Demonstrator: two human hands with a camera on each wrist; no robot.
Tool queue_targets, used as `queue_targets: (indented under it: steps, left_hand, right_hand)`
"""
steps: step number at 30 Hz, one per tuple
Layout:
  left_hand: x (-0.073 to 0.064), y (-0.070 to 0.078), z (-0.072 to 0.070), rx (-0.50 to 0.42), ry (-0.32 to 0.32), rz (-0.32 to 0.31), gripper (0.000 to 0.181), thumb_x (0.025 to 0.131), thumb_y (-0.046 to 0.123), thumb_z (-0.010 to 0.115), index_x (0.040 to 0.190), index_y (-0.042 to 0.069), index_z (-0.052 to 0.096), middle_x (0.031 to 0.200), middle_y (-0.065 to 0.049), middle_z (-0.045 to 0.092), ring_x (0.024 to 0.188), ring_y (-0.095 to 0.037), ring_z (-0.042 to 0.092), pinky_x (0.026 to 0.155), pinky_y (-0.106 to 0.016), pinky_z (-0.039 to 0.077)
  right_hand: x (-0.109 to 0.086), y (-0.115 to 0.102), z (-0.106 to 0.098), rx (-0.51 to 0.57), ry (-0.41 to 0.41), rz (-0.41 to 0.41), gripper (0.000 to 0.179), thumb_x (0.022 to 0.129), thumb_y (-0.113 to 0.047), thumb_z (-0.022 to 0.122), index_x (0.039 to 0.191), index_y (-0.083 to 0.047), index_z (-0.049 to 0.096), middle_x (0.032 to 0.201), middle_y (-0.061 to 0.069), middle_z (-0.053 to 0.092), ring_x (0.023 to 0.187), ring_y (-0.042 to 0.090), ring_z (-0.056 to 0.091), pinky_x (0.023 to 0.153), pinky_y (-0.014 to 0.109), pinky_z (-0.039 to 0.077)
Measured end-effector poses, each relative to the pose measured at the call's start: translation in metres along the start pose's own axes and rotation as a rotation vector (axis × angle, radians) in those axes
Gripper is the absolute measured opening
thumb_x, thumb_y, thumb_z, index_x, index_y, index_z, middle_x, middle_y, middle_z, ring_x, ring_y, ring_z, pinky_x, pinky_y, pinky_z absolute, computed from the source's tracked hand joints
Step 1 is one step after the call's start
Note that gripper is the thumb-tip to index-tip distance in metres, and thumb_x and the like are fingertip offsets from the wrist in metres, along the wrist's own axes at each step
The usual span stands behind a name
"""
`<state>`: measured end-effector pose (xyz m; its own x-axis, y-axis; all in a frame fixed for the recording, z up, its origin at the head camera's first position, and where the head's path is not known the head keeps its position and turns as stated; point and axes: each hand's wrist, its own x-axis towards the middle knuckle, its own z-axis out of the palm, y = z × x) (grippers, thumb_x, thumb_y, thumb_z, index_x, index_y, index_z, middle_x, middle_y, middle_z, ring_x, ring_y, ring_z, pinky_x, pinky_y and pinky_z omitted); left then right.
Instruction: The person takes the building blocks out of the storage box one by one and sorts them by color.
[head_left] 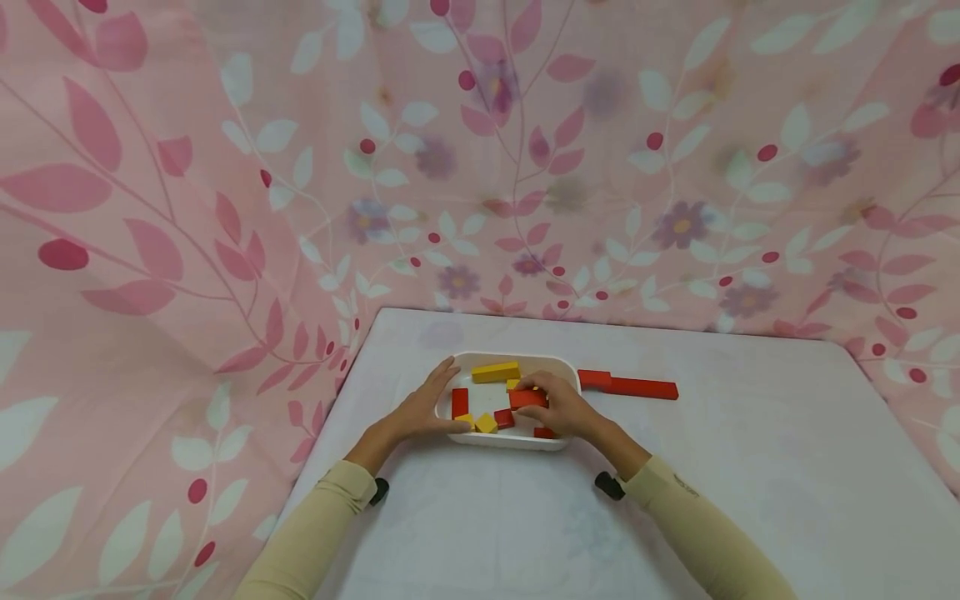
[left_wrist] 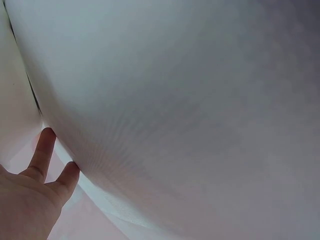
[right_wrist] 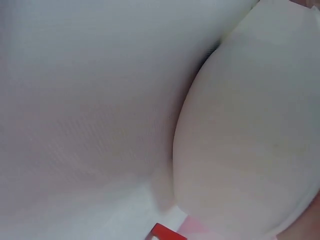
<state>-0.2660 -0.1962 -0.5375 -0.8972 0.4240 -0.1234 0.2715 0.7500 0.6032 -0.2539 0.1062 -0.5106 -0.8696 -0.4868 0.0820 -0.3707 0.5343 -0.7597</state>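
Note:
A white rectangular tray (head_left: pixel 517 444) holds several red and yellow wooden blocks. At its left end my left hand (head_left: pixel 420 414) rests with fingers spread, the fingertips at the far left rim and the thumb over the front rim near a yellow block (head_left: pixel 487 423). The left wrist view shows two extended fingers of that hand (left_wrist: pixel 30 200) against a pale edge. Over the tray's right part, my right hand (head_left: pixel 567 406) pinches a red rectangular block (head_left: pixel 527 399) between thumb and fingers. Also inside are a long yellow block (head_left: pixel 495 372) and a red block (head_left: pixel 460 404).
Two red blocks lie end to end on the table right of the tray, a shorter one (head_left: pixel 595 380) and a longer one (head_left: pixel 643 388). White cloth (head_left: pixel 510 525) covers the table. A pink floral curtain (head_left: pixel 525 167) hangs behind and at the left.

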Motion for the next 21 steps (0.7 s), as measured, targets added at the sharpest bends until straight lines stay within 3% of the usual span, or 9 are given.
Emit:
queue_targets:
  steps: [11,21]
  left_hand:
    - [-0.003,0.001,-0.003,-0.002,-0.005,-0.008,0.111,0.07,0.068,0.074,0.158,0.034,0.016,0.167,0.013,-0.002,0.153,-0.025,0.017,0.111,-0.071,0.026]
    - [-0.001,0.002,-0.001,-0.004,-0.006,-0.002,0.111,0.07,0.068,0.074,0.158,0.033,0.016,0.167,0.012,-0.001,0.153,-0.025,0.017,0.111,-0.071,0.026]
  right_hand:
    - [-0.011,-0.004,-0.018,-0.035,0.012,0.011,0.034,0.089,-0.019,0.074,0.122,-0.018,0.067,0.116,-0.001,0.06,0.104,0.017,0.056,0.097,0.038,0.055]
    - [-0.031,0.004,-0.052,-0.073,0.056,0.027,0.037,0.088,-0.016,0.075,0.123,-0.016,0.066,0.118,0.004,0.061,0.106,0.023,0.055,0.096,0.044,0.055]
